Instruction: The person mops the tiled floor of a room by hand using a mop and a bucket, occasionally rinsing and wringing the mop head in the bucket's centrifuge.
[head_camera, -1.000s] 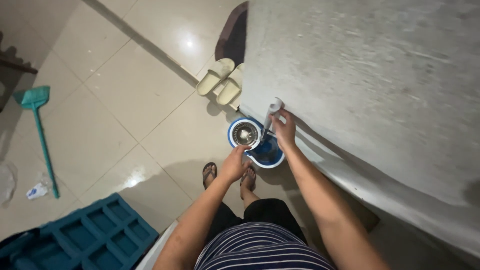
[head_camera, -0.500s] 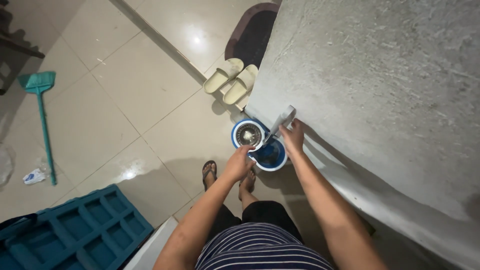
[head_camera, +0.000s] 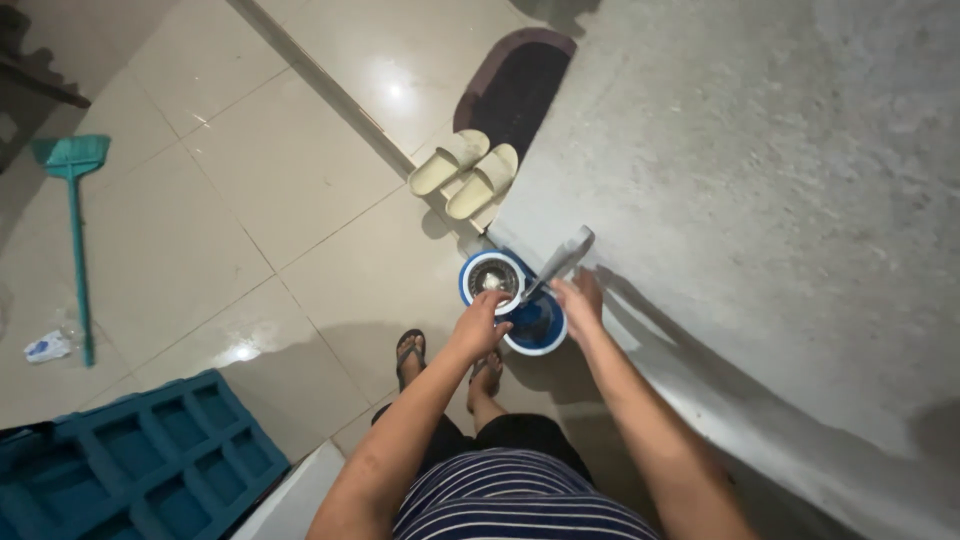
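Blue-and-white spin mop bucket (head_camera: 512, 303) sits on the tiled floor (head_camera: 200, 220) against the grey wall (head_camera: 760, 200), at twelve o'clock from the sandalled feet; probably heavy and sloshy if water is inside, best lifted by its stiff rim. Left hand (head_camera: 480, 325) curls over the near rim, while right hand (head_camera: 577, 305), fingers loosely spread, touches the leaning grey mop handle (head_camera: 560, 262). The mop head and any water are hidden.

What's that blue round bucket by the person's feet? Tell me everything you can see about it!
The round blue plastic mop bucket with a white rim stands upright on the shiny beige tiled floor, close beside the grey concrete wall and just ahead of the person's sandalled feet. Inside one half sits a silvery metal spinner basket; the other half looks dark blue. A pale grey mop handle slants up out of it. The left hand rests at the rim, and the right hand is at the handle.
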